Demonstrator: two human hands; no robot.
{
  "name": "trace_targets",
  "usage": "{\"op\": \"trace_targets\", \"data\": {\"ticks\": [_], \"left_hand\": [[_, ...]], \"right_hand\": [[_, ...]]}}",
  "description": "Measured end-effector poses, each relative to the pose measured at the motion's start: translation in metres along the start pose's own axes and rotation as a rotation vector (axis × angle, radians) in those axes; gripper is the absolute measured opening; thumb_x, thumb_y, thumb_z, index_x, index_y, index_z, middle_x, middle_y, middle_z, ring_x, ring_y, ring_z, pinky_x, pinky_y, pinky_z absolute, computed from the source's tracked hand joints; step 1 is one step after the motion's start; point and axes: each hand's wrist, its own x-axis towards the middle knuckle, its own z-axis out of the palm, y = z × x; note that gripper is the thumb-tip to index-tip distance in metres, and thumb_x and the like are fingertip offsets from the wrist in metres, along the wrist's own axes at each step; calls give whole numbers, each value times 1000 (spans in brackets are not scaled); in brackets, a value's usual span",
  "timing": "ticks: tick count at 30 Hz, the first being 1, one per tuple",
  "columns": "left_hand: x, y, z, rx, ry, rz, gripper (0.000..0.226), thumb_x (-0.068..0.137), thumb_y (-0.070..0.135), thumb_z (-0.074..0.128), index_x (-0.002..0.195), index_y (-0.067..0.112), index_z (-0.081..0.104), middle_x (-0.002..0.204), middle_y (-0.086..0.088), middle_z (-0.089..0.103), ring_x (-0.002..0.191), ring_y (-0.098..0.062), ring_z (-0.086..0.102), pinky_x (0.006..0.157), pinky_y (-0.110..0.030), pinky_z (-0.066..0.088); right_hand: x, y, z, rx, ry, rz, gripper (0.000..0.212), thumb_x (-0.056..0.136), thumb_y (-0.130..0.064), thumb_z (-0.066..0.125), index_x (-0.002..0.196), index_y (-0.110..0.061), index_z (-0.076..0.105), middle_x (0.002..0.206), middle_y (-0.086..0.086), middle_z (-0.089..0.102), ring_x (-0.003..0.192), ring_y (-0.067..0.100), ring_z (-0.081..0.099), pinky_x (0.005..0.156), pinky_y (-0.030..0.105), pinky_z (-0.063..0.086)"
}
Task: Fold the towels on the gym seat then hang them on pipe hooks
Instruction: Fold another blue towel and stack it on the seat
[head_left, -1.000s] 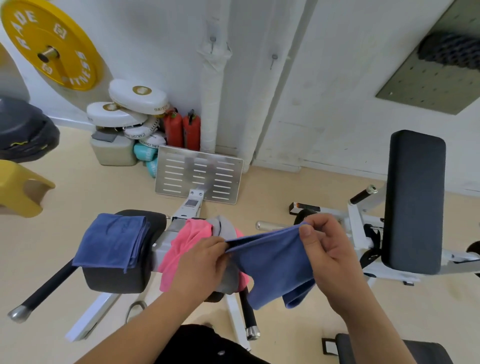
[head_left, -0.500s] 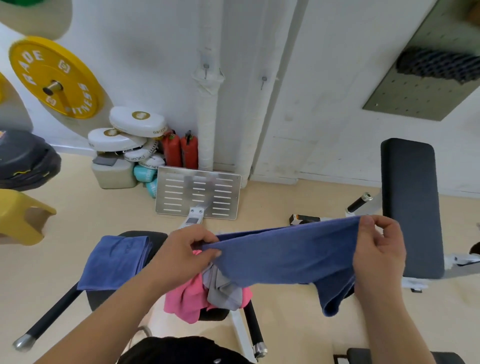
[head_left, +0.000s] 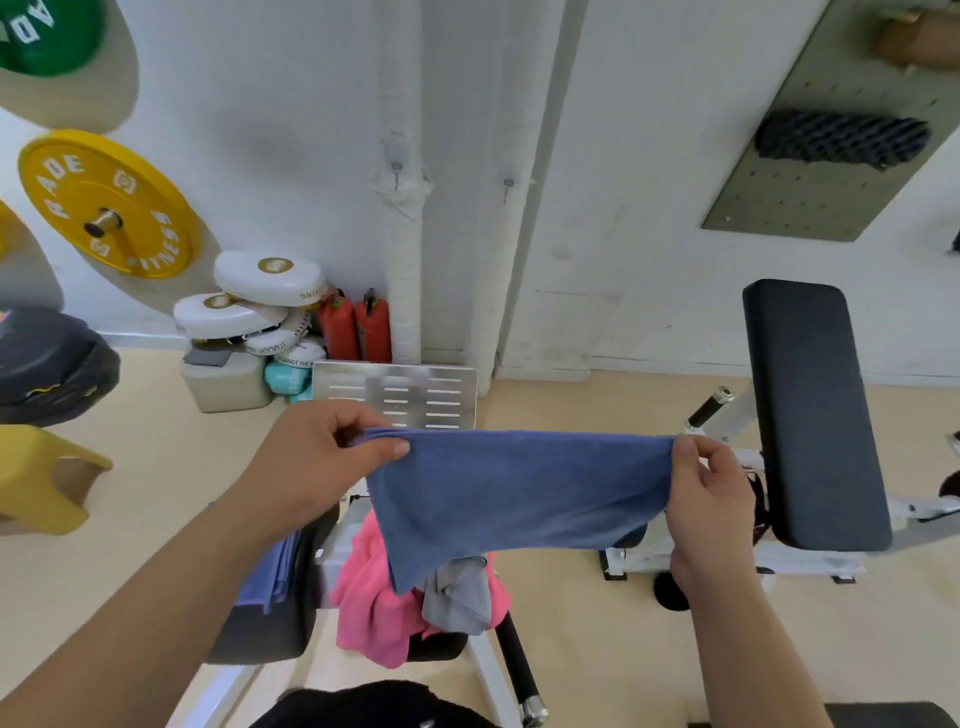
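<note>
A blue towel (head_left: 519, 493) is stretched flat in the air between my hands. My left hand (head_left: 317, 462) pinches its left top corner and my right hand (head_left: 711, 488) pinches its right top corner. Below it a pink towel (head_left: 374, 597) and a grey towel (head_left: 457, 592) lie heaped on the black gym seat (head_left: 436, 644). A folded blue towel (head_left: 275, 577) lies on the left black pad (head_left: 270, 623), partly hidden by my left arm. Two small hooks (head_left: 397, 169) (head_left: 508, 185) stick out of the white wall pipes (head_left: 405, 270).
A metal footplate (head_left: 415, 389) stands behind the seat. White round pads (head_left: 270, 275), red extinguishers (head_left: 358, 327) and a yellow weight plate (head_left: 109, 202) are at the left wall. An upright black bench pad (head_left: 815, 415) stands at right. A yellow stool (head_left: 41, 478) is at far left.
My hands have drawn apart and risen, spreading the blue towel from a bunched hold into a wide taut sheet. The view has tilted up toward the wall.
</note>
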Motion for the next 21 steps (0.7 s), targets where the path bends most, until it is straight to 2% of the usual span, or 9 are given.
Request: {"op": "trace_targets", "data": {"ticks": [2, 5, 7, 10, 12, 15, 17, 19, 21], "left_hand": [[-6, -6, -11, -47, 4, -51, 12, 76, 22, 89, 76, 22, 77, 69, 0, 73, 62, -5, 58, 67, -24, 49], [-17, -11, -33, -207, -40, -125, 38, 58, 42, 94, 71, 14, 72, 75, -7, 72, 71, -18, 62, 75, -41, 54], [-23, -13, -46, -325, -28, -152, 50, 51, 47, 97, 64, 14, 63, 74, -9, 68, 65, -15, 63, 64, -28, 55], [-31, -12, -61, -438, -12, -190, 36, 79, 22, 80, 70, 8, 48, 52, 0, 50, 43, -5, 47, 43, -13, 38], [-31, -20, -74, -364, 12, -200, 32, 88, 21, 73, 74, 7, 48, 53, 3, 47, 47, -6, 44, 45, -15, 38], [-30, -40, -99, -178, 78, -151, 38, 89, 26, 78, 77, 4, 48, 63, -7, 49, 58, -13, 47, 52, -27, 44], [-31, -50, -117, -222, 99, -168, 30, 88, 20, 79, 84, 3, 54, 62, -11, 60, 58, -16, 55, 53, -28, 47], [-32, -54, -135, -306, 78, -203, 14, 89, 14, 77, 98, 12, 65, 67, -8, 73, 63, -16, 69, 54, -24, 52], [-29, -63, -156, -340, 59, -218, 12, 91, 15, 74, 103, 18, 72, 74, -8, 77, 70, -14, 73, 58, -21, 55]], "right_hand": [[-4, -3, 9, -7, -33, -16, 15, 107, -28, 49, 105, -21, 62, 89, -7, 64, 84, 5, 58, 74, 24, 45], [-10, -6, 26, -26, -70, -32, 17, 108, -28, 48, 108, -18, 62, 95, -8, 64, 86, 4, 58, 72, 22, 44], [-13, -8, 39, -9, -95, -20, 18, 107, -30, 49, 109, -18, 62, 97, -3, 67, 88, 12, 61, 75, 27, 47], [-20, -11, 64, -8, -136, -27, 18, 107, -34, 49, 107, -20, 61, 95, 0, 66, 88, 16, 61, 74, 30, 48], [-29, -16, 84, 9, -149, -32, 14, 107, -35, 50, 98, -28, 59, 95, 1, 66, 90, 18, 60, 78, 33, 49], [-43, -20, 113, 5, -165, -35, 11, 105, -34, 54, 96, -31, 60, 103, 2, 69, 97, 18, 63, 89, 40, 50], [-50, -22, 133, 7, -174, -29, 9, 104, -33, 56, 99, -28, 62, 108, 4, 70, 99, 19, 64, 90, 41, 51], [-56, -25, 153, 14, -175, -17, 9, 104, -32, 57, 103, -26, 63, 109, 3, 70, 100, 19, 64, 91, 41, 51], [-64, -28, 172, 25, -171, -6, 10, 104, -33, 57, 103, -25, 63, 105, 1, 69, 98, 18, 61, 91, 39, 49]]}}
